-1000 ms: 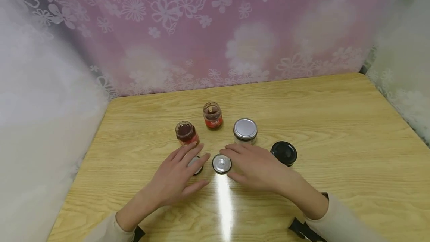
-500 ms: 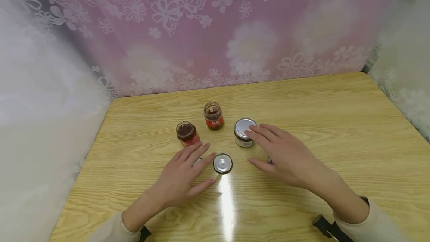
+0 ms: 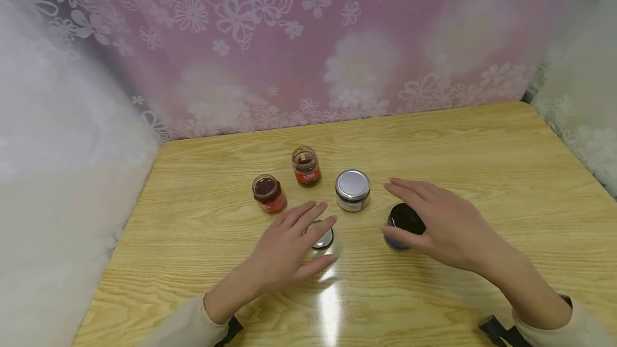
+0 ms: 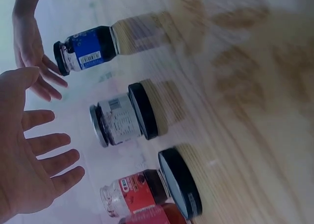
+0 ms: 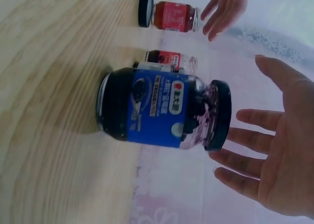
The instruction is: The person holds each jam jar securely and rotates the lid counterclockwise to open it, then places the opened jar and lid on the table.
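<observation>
My left hand (image 3: 301, 240) hovers flat with fingers spread over a loose round lid (image 3: 324, 239) lying on the wooden table (image 3: 482, 154), partly hiding it. My right hand (image 3: 419, 213) is open and arched over a black-lidded jar with a blue label (image 3: 404, 223), its thumb beside the jar's near side. In the right wrist view the blue-label jar (image 5: 162, 109) stands just off the open palm (image 5: 279, 150), not gripped. A silver-lidded jar (image 3: 353, 189) stands between the hands. Two open jars with red labels (image 3: 268, 193) (image 3: 306, 165) stand behind the left hand.
A pink flowered curtain (image 3: 308, 42) hangs close behind the table's far edge, with white lace cloth (image 3: 58, 149) on the left side. The left wrist view shows the loose lid (image 4: 179, 182) next to a red-label jar (image 4: 132, 192).
My right hand moved right, from the loose lid past the silver-lidded jar to the black-lidded jar. My left hand slid right and now covers part of the loose lid.
</observation>
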### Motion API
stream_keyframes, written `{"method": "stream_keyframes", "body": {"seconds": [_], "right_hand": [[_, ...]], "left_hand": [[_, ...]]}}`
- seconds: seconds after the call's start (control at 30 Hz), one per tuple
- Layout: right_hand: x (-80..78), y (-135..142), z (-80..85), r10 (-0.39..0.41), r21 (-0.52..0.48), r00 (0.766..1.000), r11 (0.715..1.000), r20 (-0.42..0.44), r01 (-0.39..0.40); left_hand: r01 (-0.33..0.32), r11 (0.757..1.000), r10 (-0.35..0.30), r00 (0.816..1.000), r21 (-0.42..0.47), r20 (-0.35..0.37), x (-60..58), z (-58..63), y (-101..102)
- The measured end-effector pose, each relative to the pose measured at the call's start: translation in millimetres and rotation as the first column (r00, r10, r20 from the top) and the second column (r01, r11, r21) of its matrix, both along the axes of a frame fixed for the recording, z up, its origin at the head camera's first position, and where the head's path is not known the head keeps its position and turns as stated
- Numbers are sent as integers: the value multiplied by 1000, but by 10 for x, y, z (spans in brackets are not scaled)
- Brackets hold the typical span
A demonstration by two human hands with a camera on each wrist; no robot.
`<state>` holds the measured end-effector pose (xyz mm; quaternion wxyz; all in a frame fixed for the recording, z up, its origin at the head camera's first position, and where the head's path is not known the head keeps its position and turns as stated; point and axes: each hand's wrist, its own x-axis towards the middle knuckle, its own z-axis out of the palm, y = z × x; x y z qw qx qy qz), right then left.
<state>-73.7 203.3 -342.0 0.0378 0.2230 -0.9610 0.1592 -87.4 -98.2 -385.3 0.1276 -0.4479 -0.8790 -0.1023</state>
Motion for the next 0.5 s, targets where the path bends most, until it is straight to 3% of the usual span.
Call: {"method": "stream_keyframes", "body": {"seconds": [0.2,0.5], "right_hand": [[21,90,-66,-39,20,999,999,32,38],[62,215,-179,-38,19,999,999,27,37]], "left_hand": [[32,999,-31,999,-9,33,-3,-33,103],[54,997,-51,997,-55,50,-21,-94,225]]}}
